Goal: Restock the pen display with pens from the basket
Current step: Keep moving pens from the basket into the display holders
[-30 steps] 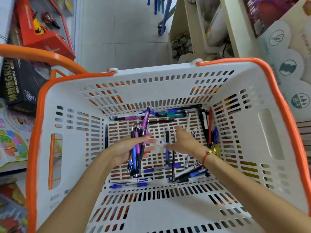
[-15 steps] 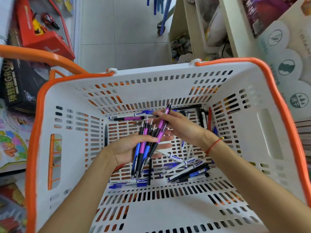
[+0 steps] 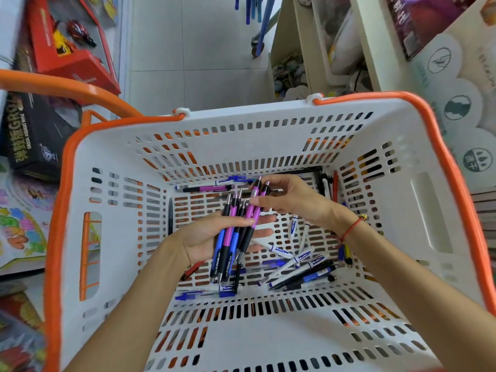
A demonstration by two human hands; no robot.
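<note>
At frame centre, inside the white perforated plastic basket (image 3: 120, 189) with its orange rim, the left hand (image 3: 204, 240) lies palm up, thumb clamped across a bundle of pens (image 3: 233, 237) with slim purple and blue barrels and black rubbery grips. The right hand (image 3: 292, 197), reaching in from the lower right, pinches two purple pens (image 3: 256, 202) at their upper ends. Loose pens (image 3: 300, 267) lie scattered across the slotted floor.
</note>
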